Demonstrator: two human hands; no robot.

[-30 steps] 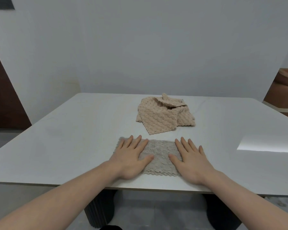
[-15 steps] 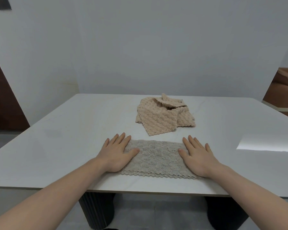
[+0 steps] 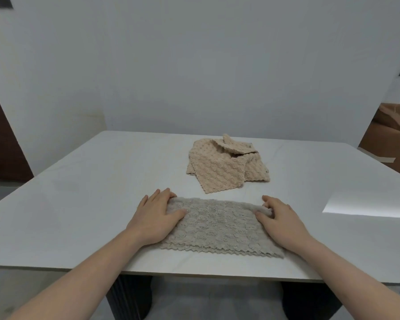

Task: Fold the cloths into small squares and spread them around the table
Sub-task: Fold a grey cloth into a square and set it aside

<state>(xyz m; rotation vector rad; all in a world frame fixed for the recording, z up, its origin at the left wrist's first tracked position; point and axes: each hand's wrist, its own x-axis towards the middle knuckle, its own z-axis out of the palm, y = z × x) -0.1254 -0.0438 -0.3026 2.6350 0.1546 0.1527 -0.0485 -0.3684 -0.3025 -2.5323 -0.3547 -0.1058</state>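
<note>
Low in the frame, the left hand (image 3: 156, 218) and right hand (image 3: 281, 221) each pinch an end of the grey cloth (image 3: 217, 227) on the tabletop (image 3: 90, 192). A crumpled beige cloth (image 3: 224, 166) lies at centre, just above it.

You see no words, numbers or signs here that you can read. Nothing is written on any thing in front of you.
</note>
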